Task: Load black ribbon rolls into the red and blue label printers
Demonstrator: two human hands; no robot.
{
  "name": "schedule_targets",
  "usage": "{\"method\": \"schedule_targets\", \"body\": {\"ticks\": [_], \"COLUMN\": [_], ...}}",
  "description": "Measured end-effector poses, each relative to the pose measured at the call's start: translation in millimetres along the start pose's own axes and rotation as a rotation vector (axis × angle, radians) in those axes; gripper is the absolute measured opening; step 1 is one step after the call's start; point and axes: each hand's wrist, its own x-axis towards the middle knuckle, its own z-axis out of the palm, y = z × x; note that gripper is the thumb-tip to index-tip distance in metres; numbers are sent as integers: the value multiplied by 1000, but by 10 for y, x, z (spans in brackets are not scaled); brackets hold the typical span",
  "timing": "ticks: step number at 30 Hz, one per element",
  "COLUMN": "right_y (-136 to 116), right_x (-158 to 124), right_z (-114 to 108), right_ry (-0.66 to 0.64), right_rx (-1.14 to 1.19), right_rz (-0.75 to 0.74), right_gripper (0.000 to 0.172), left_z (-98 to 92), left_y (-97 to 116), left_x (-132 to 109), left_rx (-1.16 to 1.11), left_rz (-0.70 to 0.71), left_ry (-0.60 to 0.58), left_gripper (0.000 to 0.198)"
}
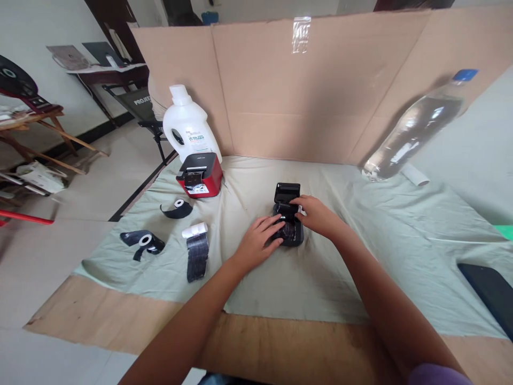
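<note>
A small black device [295,235] lies on the pale green cloth with its lid [287,191] raised at the back. Inside it, near the hinge, sits a dark roll [285,209]. My left hand [258,240] rests against the device's left side, fingers spread, some tips over its opening. My right hand [315,214] reaches in from the right, with thumb and fingers pinched at the right end of the dark roll. What lies between those fingertips is too small to make out for certain.
To the left are a red and black printer [212,179], a white jug [192,125] and black-and-white rolls [195,230]. A cardboard panel [272,91] stands behind. On the right, a water-filled bottle [417,131] leans near a white tube [415,175]; a dark phone-like slab [489,291] lies nearer.
</note>
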Motion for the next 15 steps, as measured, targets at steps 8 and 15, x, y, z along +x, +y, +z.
{"method": "schedule_targets", "body": {"ticks": [8, 15], "right_y": [-196, -586], "right_x": [-117, -193], "right_z": [-137, 6], "right_ry": [101, 103], "right_rx": [193, 357], "right_rz": [-185, -281], "right_gripper": [38, 41], "left_z": [-55, -50], "left_y": [49, 118], "left_x": [-17, -11], "left_rx": [-172, -581], "left_rz": [-154, -367], "left_ry": [307, 392], "left_gripper": [53, 72]}}
